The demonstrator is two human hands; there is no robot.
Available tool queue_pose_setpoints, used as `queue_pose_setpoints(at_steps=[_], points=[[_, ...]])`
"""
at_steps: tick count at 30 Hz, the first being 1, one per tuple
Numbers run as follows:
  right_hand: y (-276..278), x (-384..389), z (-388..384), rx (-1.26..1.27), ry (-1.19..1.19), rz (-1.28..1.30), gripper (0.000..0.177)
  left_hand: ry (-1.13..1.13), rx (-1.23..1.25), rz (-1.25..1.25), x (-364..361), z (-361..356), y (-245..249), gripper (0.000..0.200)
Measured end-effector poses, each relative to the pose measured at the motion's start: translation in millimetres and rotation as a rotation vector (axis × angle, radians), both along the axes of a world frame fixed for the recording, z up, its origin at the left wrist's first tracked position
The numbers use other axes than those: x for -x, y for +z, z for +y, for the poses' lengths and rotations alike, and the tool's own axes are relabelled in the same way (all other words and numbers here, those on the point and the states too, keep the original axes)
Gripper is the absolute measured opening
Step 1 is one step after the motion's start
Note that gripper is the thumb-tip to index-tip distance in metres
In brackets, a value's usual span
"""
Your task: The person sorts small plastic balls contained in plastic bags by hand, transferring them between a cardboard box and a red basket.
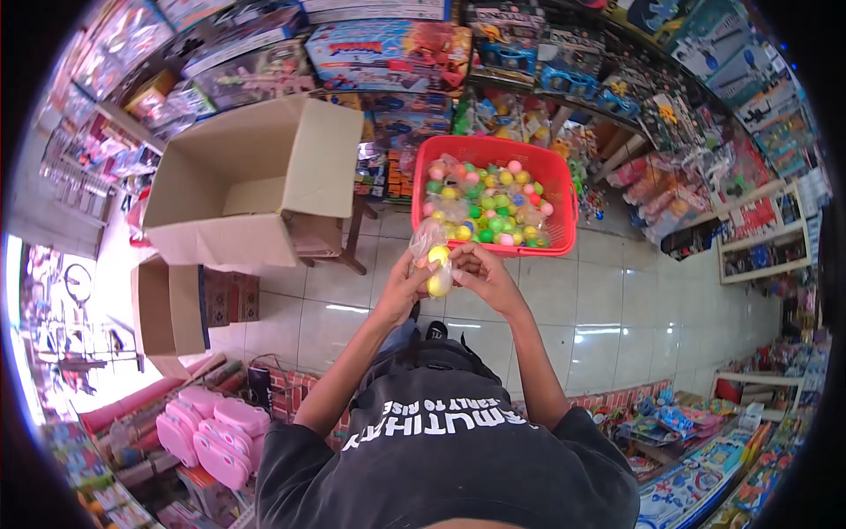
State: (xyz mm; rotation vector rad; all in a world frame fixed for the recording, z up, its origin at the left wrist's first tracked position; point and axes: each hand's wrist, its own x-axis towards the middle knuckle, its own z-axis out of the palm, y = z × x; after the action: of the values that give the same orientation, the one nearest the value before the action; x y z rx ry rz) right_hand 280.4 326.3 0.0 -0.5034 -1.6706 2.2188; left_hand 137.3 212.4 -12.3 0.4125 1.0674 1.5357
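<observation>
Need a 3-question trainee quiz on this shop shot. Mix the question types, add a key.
1. Multiple choice: which container holds the multicoloured balls?
A) a blue bucket
B) a red plastic basket
C) a metal tray

2. Short answer: from the wearer's viewpoint, on which side of that basket is the large open cardboard box?

3. Fill in the blank: between the left hand and the right hand is a clear plastic bag whose balls look mainly ____.

Key
1. B
2. Left
3. Yellow
</observation>
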Motion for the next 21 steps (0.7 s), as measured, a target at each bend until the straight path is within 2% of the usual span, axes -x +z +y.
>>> queue_pose_setpoints(at_steps=[3,8,11,13,17,21], points=[[16,18,-16,-0.153,0.053,0.026,0.027,0.07,-0.044,0.024,11,-18,12,0.044],[24,53,-40,-0.231,0.147,0.049,0.024,0.146,-0.069,0.151,39,-58,7,0.038],[34,77,-58,-0.37,0.186,0.008,0.019,0.197,-0.077,0.104,55,-87,18,0.039],[44,96,-69,-0.627,0.219,-0.033,0.019,0.225,-0.068,0.1,68,-104,22,0.037],[63,144,-94,-0.708,0.231,-0.026,0.022,0.229,-0.121,0.113,113,-137,17,0.036],[72,192,-118,-0.812,0.238,-0.048,0.025,0.178,-0.035,0.105,164,-175,35,0.038]])
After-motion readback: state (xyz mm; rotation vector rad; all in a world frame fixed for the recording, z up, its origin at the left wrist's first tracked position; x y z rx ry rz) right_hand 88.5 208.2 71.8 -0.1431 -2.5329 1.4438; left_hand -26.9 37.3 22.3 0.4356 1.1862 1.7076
